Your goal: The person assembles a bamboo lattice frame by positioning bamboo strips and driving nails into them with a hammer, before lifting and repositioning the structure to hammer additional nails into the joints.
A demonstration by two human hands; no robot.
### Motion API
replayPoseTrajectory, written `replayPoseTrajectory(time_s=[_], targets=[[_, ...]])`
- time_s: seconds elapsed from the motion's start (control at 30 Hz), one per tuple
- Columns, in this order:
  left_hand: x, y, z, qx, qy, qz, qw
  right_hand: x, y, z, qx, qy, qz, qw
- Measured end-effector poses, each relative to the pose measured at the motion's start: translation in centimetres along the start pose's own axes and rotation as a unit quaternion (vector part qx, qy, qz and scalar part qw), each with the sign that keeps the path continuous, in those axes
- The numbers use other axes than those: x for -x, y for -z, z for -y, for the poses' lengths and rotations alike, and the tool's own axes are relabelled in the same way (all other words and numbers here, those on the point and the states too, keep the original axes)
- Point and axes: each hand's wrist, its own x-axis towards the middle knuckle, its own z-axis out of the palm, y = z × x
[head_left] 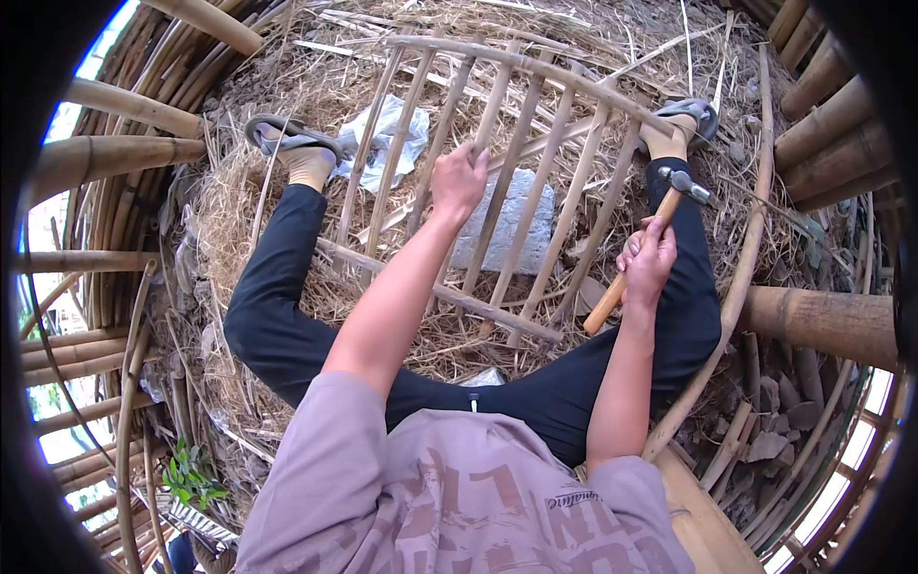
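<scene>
A slatted bamboo frame (524, 143), like a small ladder with several slats between two rails, lies across the ground between my outstretched legs. My left hand (460, 179) is closed around one of its slats, near the middle. In my right hand (647, 260) is a hammer (610, 304), gripped by its wooden handle. The metal head points up and away from me, above my right shin and apart from the frame. Under the slats lies a flat grey stone block (512, 222).
A white plastic bag (392, 134) lies under the frame near my left foot. Straw and split bamboo strips cover the ground. Stacked bamboo poles (827, 320) stand at the right, a bamboo wall (120, 153) at the left. A long curved pole (755, 225) runs beside my right leg.
</scene>
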Motion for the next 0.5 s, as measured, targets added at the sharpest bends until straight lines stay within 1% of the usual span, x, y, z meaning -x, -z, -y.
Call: replayPoseTrajectory(time_s=[0.07,0.17,0.27,0.37,0.43,0.47,0.5], targets=[[-1.9,-0.2,-1.8,-0.023,0.001,0.009,1.0,0.0,0.2,0.5,-0.009,0.019,-0.008,1.0],[-4.8,-0.7,-4.0,-0.035,0.045,-0.001,0.998,0.2,0.8,1.1,-0.026,0.033,-0.021,0.999],[-7.7,-0.5,-6.0,-0.1,0.053,-0.003,0.994,0.2,1.2,1.8,-0.042,0.045,-0.031,0.998],[-11.0,-0.1,-7.7,-0.064,0.144,0.066,0.985,0.3,1.5,2.5,-0.05,0.053,-0.042,0.997],[-13.3,-1.3,-7.1,-0.085,0.136,0.029,0.987,0.4,1.6,3.0,-0.051,0.052,-0.035,0.997],[-13.7,-1.1,-7.6,-0.051,0.167,0.03,0.984,0.5,1.7,3.0,-0.053,0.05,-0.033,0.997],[-14.6,-1.3,-7.9,-0.065,0.182,0.027,0.981,0.6,1.8,3.1,-0.054,0.047,-0.032,0.997]])
